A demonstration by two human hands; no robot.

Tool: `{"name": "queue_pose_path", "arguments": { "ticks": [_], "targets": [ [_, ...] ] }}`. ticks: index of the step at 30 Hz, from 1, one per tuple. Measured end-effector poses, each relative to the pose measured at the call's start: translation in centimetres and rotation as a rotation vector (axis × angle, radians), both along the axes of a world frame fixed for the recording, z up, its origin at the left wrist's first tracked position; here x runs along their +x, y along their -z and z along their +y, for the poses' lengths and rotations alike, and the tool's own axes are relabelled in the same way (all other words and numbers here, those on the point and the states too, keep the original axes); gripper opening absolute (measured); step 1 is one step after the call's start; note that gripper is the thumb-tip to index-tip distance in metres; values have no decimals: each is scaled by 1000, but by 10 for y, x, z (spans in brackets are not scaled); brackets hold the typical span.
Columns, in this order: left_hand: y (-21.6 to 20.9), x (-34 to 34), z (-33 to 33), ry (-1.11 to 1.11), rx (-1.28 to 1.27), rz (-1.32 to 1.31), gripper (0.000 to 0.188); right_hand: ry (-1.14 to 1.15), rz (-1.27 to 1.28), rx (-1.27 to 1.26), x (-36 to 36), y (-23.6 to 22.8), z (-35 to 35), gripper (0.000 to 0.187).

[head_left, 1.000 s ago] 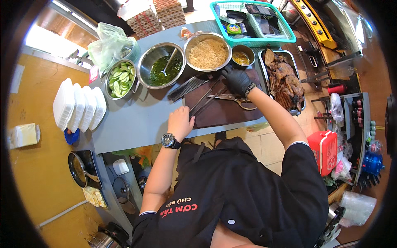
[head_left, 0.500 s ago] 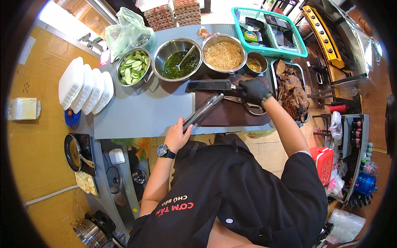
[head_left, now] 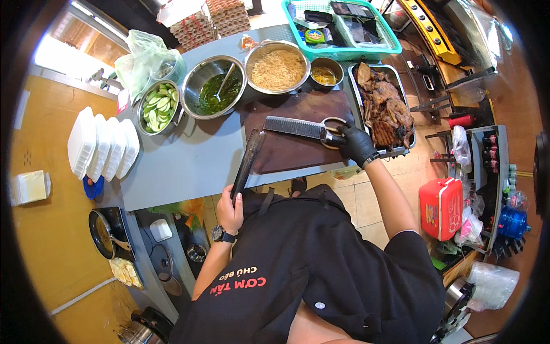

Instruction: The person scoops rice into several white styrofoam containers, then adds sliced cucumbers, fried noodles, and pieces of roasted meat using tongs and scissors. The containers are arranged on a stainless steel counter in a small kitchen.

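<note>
My left hand (head_left: pixel 230 210) is closed around the lower end of long dark tongs (head_left: pixel 247 163), tips pointing away over the cutting board's left edge. My right hand (head_left: pixel 357 144), in a black glove, grips the handle of a broad-bladed knife (head_left: pixel 294 127) with ridges along its blade. The blade is above the brown cutting board (head_left: pixel 286 159), pointing left. Partly hidden beneath the knife, by the glove, are scissors (head_left: pixel 332 121) with metal loop handles. Right of the board, grilled meat (head_left: pixel 382 106) fills a metal tray (head_left: pixel 397 73).
Along the far side stand metal bowls of cucumber slices (head_left: pixel 159 109), green sauce with a spoon (head_left: pixel 220 94), and pale shreds (head_left: pixel 278 67), plus a small pot (head_left: pixel 326 73). A turquoise basket (head_left: pixel 344 54) stands behind. White foam boxes (head_left: pixel 103 143) lean at the left.
The knife has come nearer to me, from the board's far edge to over the scissors. My left hand has drawn back, and the tongs point more directly away. The whole view has shifted.
</note>
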State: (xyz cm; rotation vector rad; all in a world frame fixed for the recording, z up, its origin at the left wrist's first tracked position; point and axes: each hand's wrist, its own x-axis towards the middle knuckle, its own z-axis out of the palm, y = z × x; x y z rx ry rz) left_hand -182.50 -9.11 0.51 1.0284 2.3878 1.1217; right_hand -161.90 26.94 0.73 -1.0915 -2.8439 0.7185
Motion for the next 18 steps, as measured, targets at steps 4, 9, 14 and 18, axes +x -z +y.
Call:
{"name": "queue_pose_path", "arguments": {
  "ticks": [4,9,14,18],
  "targets": [
    [2,5,9,-33,-75,92,29,-34,-133,45,10,1,-16,32],
    [-16,21,50,-24,-112,198,30,286,-26,-222,37,-15,-65,51],
    [-24,36,106,84,-228,179,32,478,299,-459,59,28,-70,33],
    [-21,52,153,188,-279,118,40,559,444,-483,46,59,-67,28]
  ]
}}
